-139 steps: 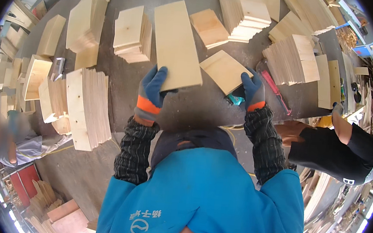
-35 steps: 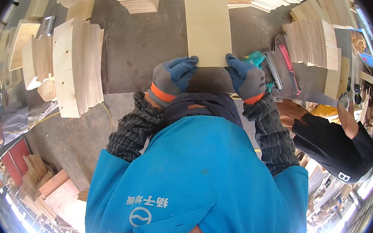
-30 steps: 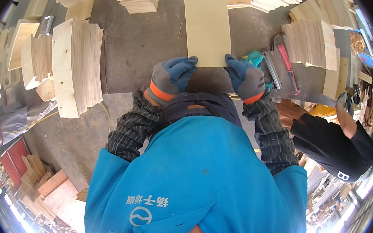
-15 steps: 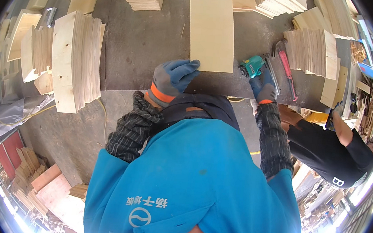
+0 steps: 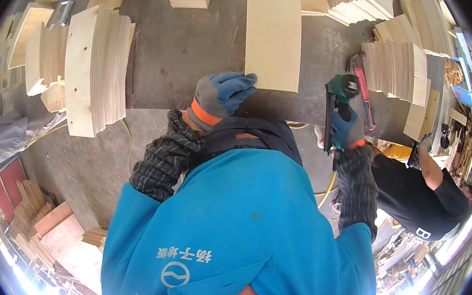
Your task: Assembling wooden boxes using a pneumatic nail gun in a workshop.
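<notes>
From the head view: the left hand (image 5: 218, 96), gloved, presses flat with fingers spread on the near corner of the pale wooden board (image 5: 273, 34) lying on the bench (image 5: 182, 53). The right hand (image 5: 345, 129) is wrapped tight round a green power tool (image 5: 339, 92). The board looks stiff and light; best gripped along its edges.

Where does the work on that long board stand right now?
Done: the long board lies flat on the dark table. In hand: the left hand rests at its near corner; the right hand grips a green power tool. Left: tool not yet on the board.
</notes>
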Tool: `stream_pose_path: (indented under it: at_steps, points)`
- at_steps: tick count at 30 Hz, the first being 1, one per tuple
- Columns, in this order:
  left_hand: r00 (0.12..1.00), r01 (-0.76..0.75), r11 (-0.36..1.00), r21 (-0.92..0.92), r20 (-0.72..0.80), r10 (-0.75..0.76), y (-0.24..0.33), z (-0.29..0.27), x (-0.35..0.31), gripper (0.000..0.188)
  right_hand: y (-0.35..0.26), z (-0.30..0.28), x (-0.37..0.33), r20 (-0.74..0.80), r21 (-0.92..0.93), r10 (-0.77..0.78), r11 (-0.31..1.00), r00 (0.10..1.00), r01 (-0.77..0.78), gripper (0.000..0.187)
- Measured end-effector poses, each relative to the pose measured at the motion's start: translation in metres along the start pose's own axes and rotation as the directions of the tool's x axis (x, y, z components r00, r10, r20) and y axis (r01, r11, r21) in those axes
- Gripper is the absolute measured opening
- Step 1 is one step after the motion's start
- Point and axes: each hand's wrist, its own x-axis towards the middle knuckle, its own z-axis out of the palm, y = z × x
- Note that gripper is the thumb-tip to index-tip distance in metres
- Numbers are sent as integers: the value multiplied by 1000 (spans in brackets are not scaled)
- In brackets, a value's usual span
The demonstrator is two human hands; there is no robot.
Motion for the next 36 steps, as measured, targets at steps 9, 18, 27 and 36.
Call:
stream_pose_path:
  at_steps: [9,18,27,36]
  points:
    - [999,42,998,-53,-29,-44,0,1,3,18,-145,10,-141,188,295,-55,955,981,-2,20]
    - [998,-6,999,-47,-58,3,-4,4,2,17,-155,40,-135,191,275,-26,961,981,-28,51]
    - [999,-4,998,-66,-46,1,-7,4,1,17,-156,46,-134,191,265,12,962,982,-63,50]
    - [999,26,997,-70,-33,-28,-7,2,0,16,-157,45,-132,202,228,24,971,979,-71,52]
